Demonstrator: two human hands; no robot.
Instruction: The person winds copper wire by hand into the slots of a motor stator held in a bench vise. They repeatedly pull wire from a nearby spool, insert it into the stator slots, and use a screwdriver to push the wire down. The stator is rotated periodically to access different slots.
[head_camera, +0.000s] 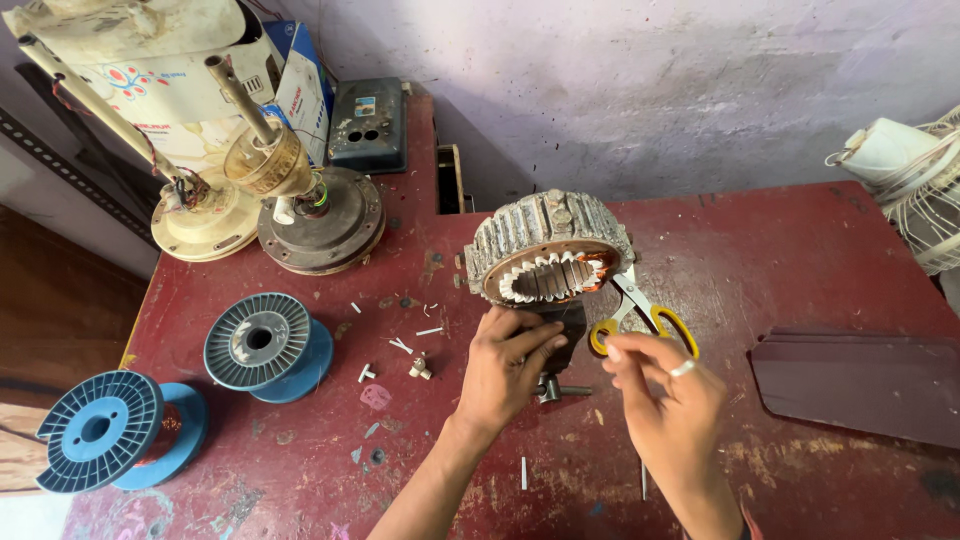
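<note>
Your left hand (505, 365) grips the stand under the stator (548, 262), frame centre; your right hand (665, 395) pinches yellow-handled scissors (640, 315) just beside the copper windings. Risk: a blade slip nicks wire; loose grip lets the stator tip
</note>
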